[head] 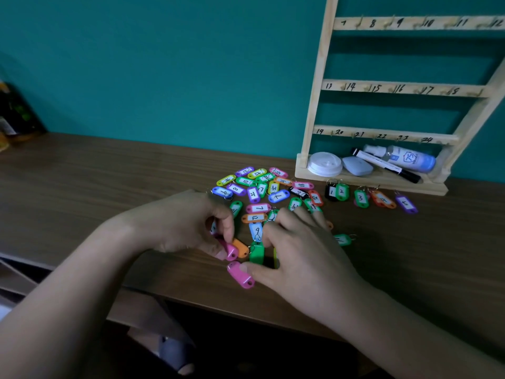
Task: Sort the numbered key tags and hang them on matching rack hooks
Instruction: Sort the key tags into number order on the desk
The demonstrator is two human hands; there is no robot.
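A tall pale wooden rack (314,105) is stood upright against the wall, its rails numbered 7 to 24 beside small hooks. Before its base, plastic key tags are laid in a row: black tag 1 (331,193), green tag 2 (342,191), green tag 3 (361,198), orange tag 4 (384,199) and purple tag 5 (406,204). To their left a loose pile of many-coloured numbered tags (259,187) is spread flat. At its near edge a face-down pink tag (240,274) is laid, and a second pink tag (231,250) is pinched by the left hand (185,222).

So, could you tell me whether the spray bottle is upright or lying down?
Lying down: the spray bottle rests lengthwise on the rack base, nozzle leftward.
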